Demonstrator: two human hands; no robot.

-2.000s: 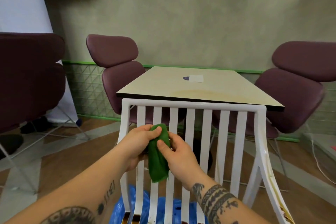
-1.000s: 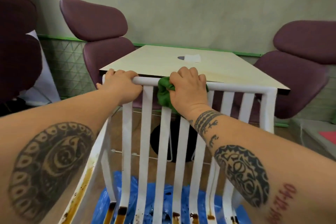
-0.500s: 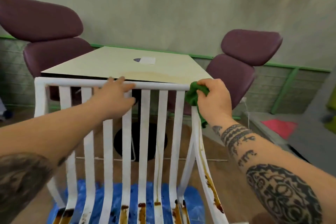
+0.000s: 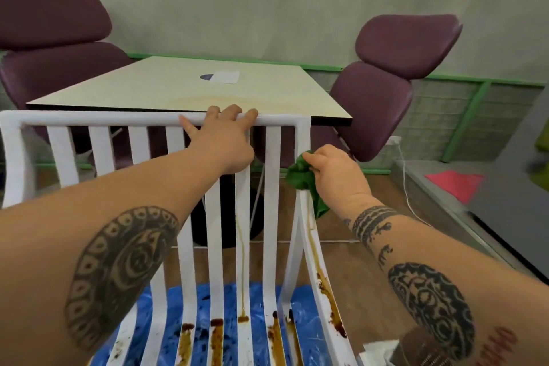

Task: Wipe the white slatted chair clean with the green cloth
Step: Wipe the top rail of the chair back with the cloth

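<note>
The white slatted chair (image 4: 98,120) stands right in front of me, its back toward me. Brown streaks run down its right side rail and pool on the lower slats. My left hand (image 4: 224,140) grips the top rail near its right end, fingers curled over it. My right hand (image 4: 335,174) holds the bunched green cloth (image 4: 300,177) against the upper part of the right side rail, just below the top corner. A tail of cloth hangs below my wrist.
A beige table (image 4: 184,86) with a small paper on it stands just behind the chair. Purple padded chairs (image 4: 383,89) flank the table. A blue sheet (image 4: 225,300) lies on the floor under the white chair. A grey step with a red patch is at right.
My right hand slid the cloth from the top right corner down onto the side rail. My left hand shifted right along the top rail. The view moved closer.
</note>
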